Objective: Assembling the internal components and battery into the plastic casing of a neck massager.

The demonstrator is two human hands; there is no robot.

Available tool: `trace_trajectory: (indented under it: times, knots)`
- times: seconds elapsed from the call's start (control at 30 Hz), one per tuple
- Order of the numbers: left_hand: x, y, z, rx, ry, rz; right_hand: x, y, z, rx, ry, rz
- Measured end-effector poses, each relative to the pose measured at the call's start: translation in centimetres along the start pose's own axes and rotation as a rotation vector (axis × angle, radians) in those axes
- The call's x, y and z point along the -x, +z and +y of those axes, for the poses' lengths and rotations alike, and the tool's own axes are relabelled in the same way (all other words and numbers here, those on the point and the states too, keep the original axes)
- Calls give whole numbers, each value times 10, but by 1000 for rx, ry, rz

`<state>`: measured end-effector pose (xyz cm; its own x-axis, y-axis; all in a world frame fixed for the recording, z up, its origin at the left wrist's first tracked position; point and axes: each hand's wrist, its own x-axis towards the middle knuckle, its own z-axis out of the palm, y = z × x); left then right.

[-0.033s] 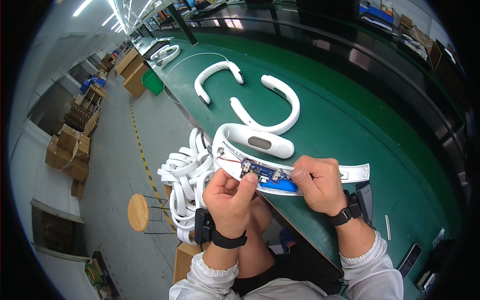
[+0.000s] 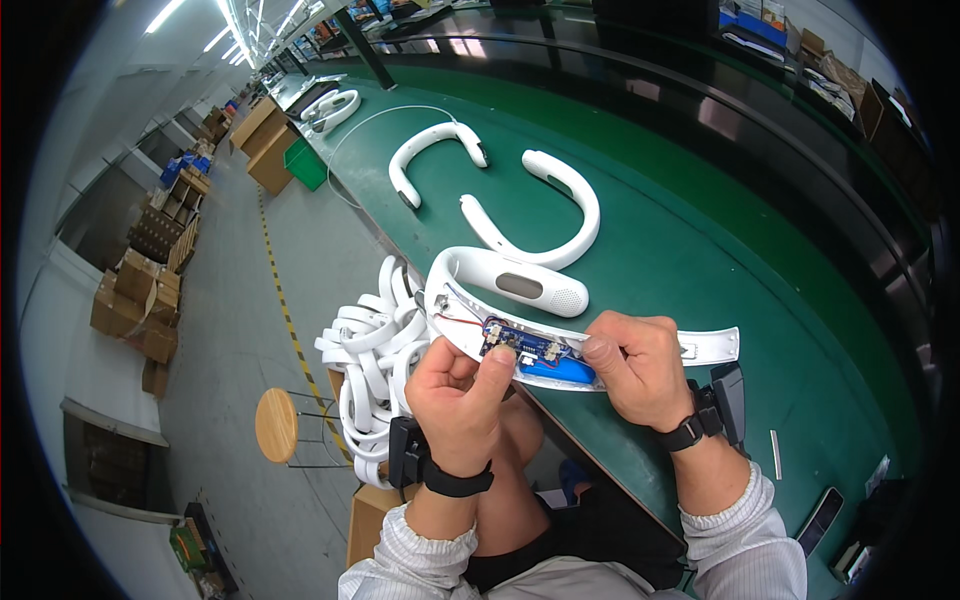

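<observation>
Between my two hands is a white, curved neckband device [image 2: 465,262] with its inner side exposed. Inside it sit a blue circuit board [image 2: 528,341] with thin red wires and a blue battery pack [image 2: 556,370]. My left hand [image 2: 455,405] grips the near edge, its thumb pressing at the left end of the board. Around the casing just past the battery, my right hand [image 2: 640,368] is closed, thumb on top. A narrow white end [image 2: 712,346] sticks out beyond it. The fingers under the device are partly hidden.
Farther up the green workbench [image 2: 690,270] lie two white neckbands [image 2: 590,215]. A heap of white neckband parts [image 2: 365,350] fills a box left of the bench edge. A round wooden stool [image 2: 276,425] stands on the left; a phone [image 2: 820,520] lies at the lower right.
</observation>
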<state>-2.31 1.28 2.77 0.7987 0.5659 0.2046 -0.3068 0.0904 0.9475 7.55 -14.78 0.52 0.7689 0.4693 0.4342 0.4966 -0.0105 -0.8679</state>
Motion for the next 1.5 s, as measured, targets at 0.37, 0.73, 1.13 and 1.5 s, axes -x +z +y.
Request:
trace_trajectory:
  times: [0.37,0.73,1.13,1.5]
  knots:
    - [1,-1,0,14,-3,-42,0,0,1,-14,25,3]
    - [-1,-2,-3,56,-28,-70,1,-1,6,-30,20,11]
    - [-2,-16,-14,143,-70,-252,-1,-17,29,-75,-56,-45]
    - [5,-24,-19,73,-91,-216,1,-10,36,-108,-47,-41]
